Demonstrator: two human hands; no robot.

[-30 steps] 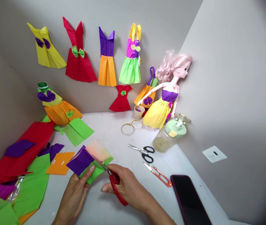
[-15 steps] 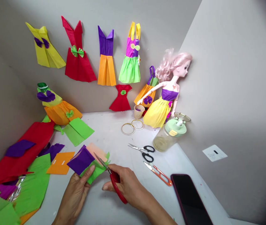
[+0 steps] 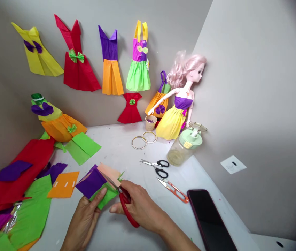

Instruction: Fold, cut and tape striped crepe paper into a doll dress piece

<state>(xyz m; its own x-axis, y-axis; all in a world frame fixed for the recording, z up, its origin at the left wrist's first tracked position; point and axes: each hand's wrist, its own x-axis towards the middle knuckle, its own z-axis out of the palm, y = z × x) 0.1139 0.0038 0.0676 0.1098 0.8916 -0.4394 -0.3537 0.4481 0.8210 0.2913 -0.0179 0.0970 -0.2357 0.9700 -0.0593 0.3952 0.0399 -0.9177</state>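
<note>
My left hand (image 3: pixel 85 218) pinches a small stack of purple, green and peach paper pieces (image 3: pixel 95 183) just above the white table (image 3: pixel 119 150). My right hand (image 3: pixel 140 207) grips red-handled scissors (image 3: pixel 123 205), whose blades reach into the stack's right side. Both hands are close together at the front of the table.
Black-handled scissors (image 3: pixel 155 165), orange thread snips (image 3: pixel 174 190) and a dark phone (image 3: pixel 208 221) lie to the right. Two rings (image 3: pixel 144 139), a small cup (image 3: pixel 150 122), a green-lidded jar (image 3: pixel 184 146) and a doll (image 3: pixel 179 101) stand behind. Paper dresses hang on the wall; coloured paper sheets (image 3: pixel 30 212) lie left.
The scissor blades have moved deeper into the paper stack and closed further. The view has shifted slightly so everything sits a little further left.
</note>
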